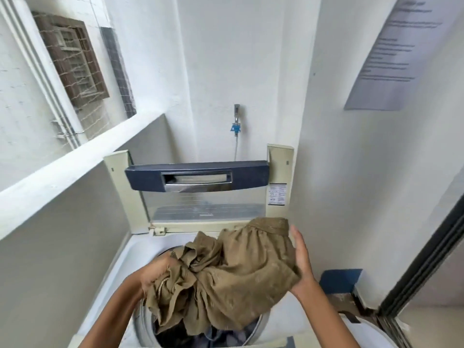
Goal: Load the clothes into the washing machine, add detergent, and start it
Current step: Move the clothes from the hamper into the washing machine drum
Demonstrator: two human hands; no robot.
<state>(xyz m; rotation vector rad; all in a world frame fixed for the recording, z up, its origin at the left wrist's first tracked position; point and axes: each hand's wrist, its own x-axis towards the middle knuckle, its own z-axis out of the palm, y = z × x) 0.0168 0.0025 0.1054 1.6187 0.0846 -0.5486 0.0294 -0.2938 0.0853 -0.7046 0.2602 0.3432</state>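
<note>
Olive garment [233,277] over washer drum [140,320]

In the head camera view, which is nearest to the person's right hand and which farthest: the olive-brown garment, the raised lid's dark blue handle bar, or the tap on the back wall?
From the right hand:
1. Olive-brown garment, touching its palm, over the drum opening.
2. Dark blue handle bar, up behind on the raised lid.
3. Tap, higher on the back wall.

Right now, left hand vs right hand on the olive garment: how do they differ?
The left hand grips bunched folds of the olive garment, fingers curled into the cloth; the right hand lies flat against its side, fingers straight. The left sits lower, over the drum opening; the right higher, at the garment's right edge. Both touch the garment.
</note>
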